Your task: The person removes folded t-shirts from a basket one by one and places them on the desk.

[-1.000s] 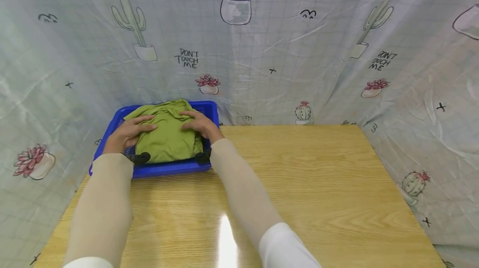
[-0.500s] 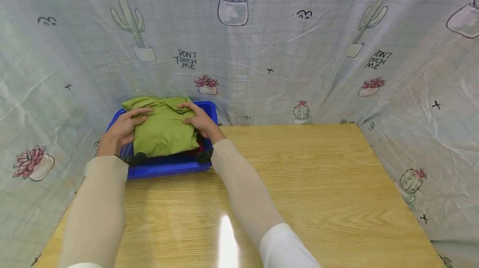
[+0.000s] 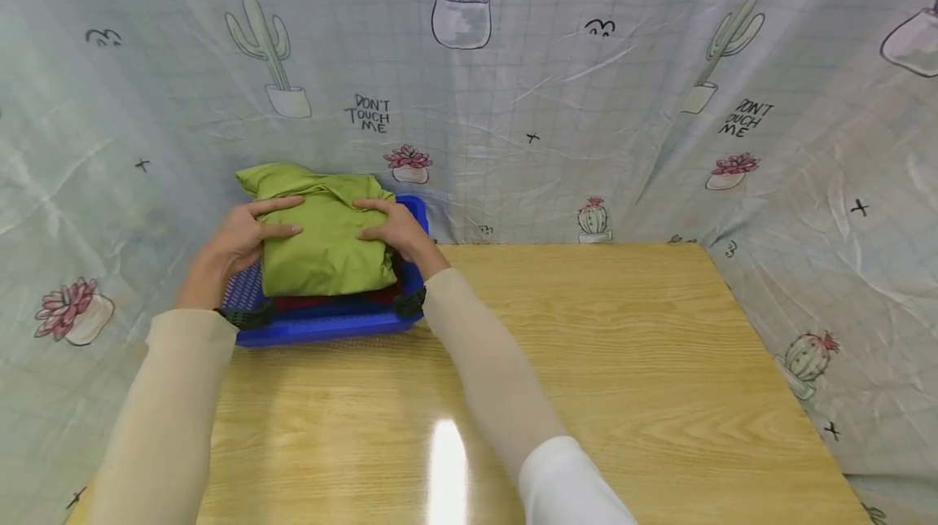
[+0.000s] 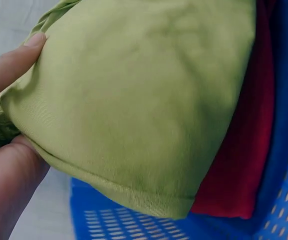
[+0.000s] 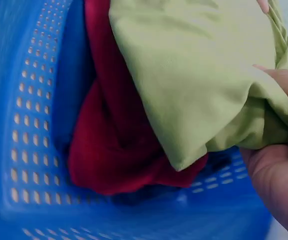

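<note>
A folded green garment [image 3: 330, 248] is lifted at a tilt above a blue plastic basket [image 3: 322, 335], its far edge rising past the basket's back rim. My left hand [image 3: 238, 236] grips its left side, fingers and thumb around the fold. On the opposite side my right hand [image 3: 401, 228] holds it the same way. Under it, a folded red cloth [image 5: 114, 150] lies in the basket. Beside the red one, the right wrist view shows a dark blue cloth [image 5: 74, 95] along the perforated wall. The green garment hides most of what lies below.
The basket stands at the back left of a wooden table [image 3: 586, 362]. A pale curtain [image 3: 498, 102] printed with cacti hangs right behind the table and at both sides. Black wrist straps [image 3: 249, 317] sit low near the basket's front rim.
Both hands have raised the green garment up and away toward the back of the basket. The red cloth under it has come into view. The basket has stayed in place.
</note>
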Demonstrator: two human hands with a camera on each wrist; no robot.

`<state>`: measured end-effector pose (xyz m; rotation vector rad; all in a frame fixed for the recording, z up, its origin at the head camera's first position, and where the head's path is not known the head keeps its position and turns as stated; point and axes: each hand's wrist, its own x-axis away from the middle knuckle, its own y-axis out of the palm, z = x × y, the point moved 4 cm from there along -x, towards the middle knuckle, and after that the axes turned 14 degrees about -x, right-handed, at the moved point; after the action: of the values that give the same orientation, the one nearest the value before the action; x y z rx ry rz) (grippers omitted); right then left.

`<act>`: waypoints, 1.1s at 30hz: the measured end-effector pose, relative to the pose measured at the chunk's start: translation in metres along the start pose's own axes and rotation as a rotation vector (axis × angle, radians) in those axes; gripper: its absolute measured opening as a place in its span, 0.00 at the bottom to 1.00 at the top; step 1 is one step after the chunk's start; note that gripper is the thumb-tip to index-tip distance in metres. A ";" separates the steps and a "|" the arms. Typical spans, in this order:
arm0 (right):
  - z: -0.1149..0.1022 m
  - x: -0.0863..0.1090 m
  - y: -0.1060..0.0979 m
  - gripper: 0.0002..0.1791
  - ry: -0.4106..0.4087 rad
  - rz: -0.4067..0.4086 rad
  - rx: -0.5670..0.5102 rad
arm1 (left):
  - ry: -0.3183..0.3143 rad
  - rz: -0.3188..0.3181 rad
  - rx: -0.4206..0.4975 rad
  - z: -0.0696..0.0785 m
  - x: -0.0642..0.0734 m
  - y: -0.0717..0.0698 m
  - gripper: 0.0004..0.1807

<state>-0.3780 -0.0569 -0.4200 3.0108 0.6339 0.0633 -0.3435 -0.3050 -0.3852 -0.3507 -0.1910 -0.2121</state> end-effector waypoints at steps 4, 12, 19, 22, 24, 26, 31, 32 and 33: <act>-0.013 0.002 -0.009 0.33 -0.028 -0.050 0.033 | 0.036 0.038 -0.029 0.009 0.004 -0.001 0.37; -0.043 0.017 -0.025 0.35 -0.106 -0.129 0.040 | 0.069 0.089 -0.137 0.028 0.021 0.007 0.38; -0.065 0.037 -0.043 0.35 -0.141 -0.151 0.058 | 0.160 0.095 0.036 0.047 0.033 0.030 0.35; -0.075 0.047 -0.052 0.36 -0.152 -0.149 0.044 | 0.191 0.082 0.103 0.056 0.036 0.040 0.34; -0.082 0.055 -0.057 0.37 -0.161 -0.145 0.058 | 0.221 0.062 0.141 0.062 0.037 0.047 0.34; -0.086 0.062 -0.063 0.37 -0.164 -0.138 0.072 | 0.245 0.038 0.169 0.069 0.039 0.056 0.34; -0.089 0.080 -0.079 0.35 -0.163 -0.142 0.055 | 0.286 -0.011 0.179 0.081 0.045 0.076 0.34; -0.089 0.085 -0.082 0.35 -0.172 -0.141 0.063 | 0.288 -0.010 0.168 0.082 0.046 0.079 0.33; -0.089 0.089 -0.085 0.35 -0.181 -0.139 0.072 | 0.291 -0.011 0.156 0.084 0.047 0.083 0.33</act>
<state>-0.3359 0.0616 -0.3347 2.9829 0.8394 -0.2415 -0.2911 -0.2069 -0.3243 -0.1607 0.0774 -0.2549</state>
